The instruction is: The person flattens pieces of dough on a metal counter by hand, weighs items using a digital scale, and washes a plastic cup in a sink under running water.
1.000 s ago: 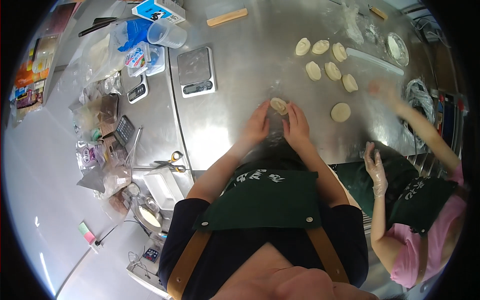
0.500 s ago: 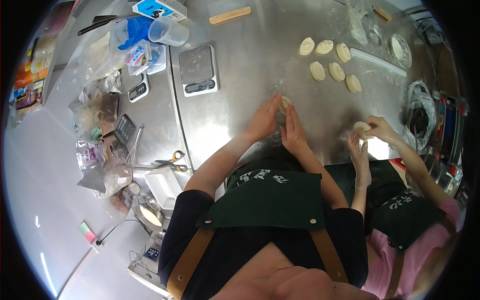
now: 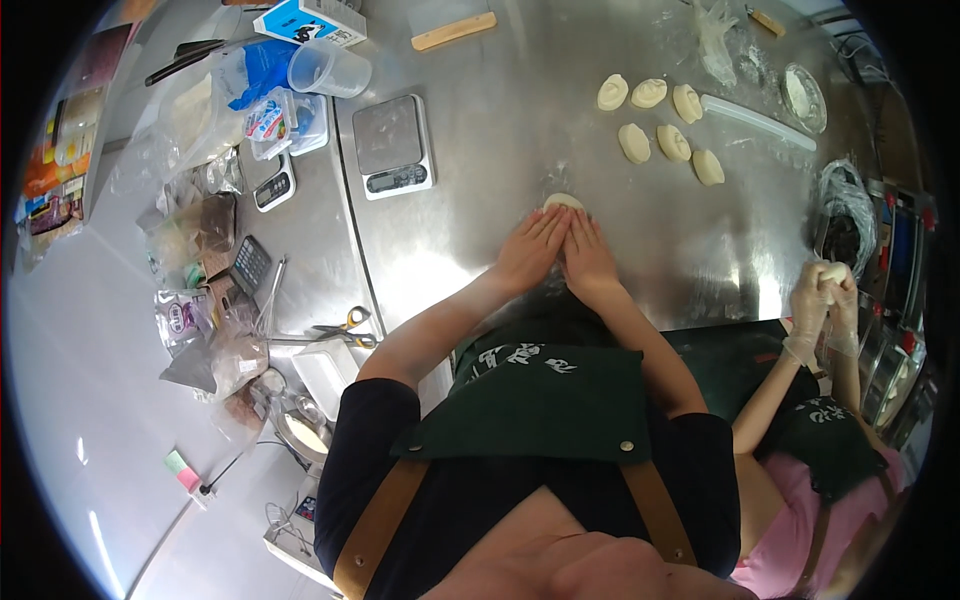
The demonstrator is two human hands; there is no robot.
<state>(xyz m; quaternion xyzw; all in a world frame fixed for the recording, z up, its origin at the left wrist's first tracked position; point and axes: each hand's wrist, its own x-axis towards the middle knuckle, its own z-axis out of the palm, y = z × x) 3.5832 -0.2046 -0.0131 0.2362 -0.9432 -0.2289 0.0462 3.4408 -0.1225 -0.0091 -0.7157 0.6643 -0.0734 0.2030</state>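
- Here's the left hand, laid out flat and open, fingers straight and close together, fingertips over the dough piece.
- And the right hand matches it: open, flat, fingers stretched forward, angled in so both sets of fingertips meet over that dough.
- The dough sits on the steel table straight ahead of the dark green apron; only its far, pale edge peeks out, the rest tucked under the fingers.
- A faint dusting of flour marks the metal just beyond it.
- Look up and to the right: six shaped dough pieces, in two loose rows of three, well apart from the hands.
- Just beside them lies a pale, straight strip, with a round bowl past its far end.
- Over on the left, a kitchen scale rests near the table seam, and a wooden-handled scraper lies farther off.
- Scissors with orange-and-black handles lie left of the left forearm.
- At the right, a co-worker in pink has both gloved hands closed around another lump of dough.
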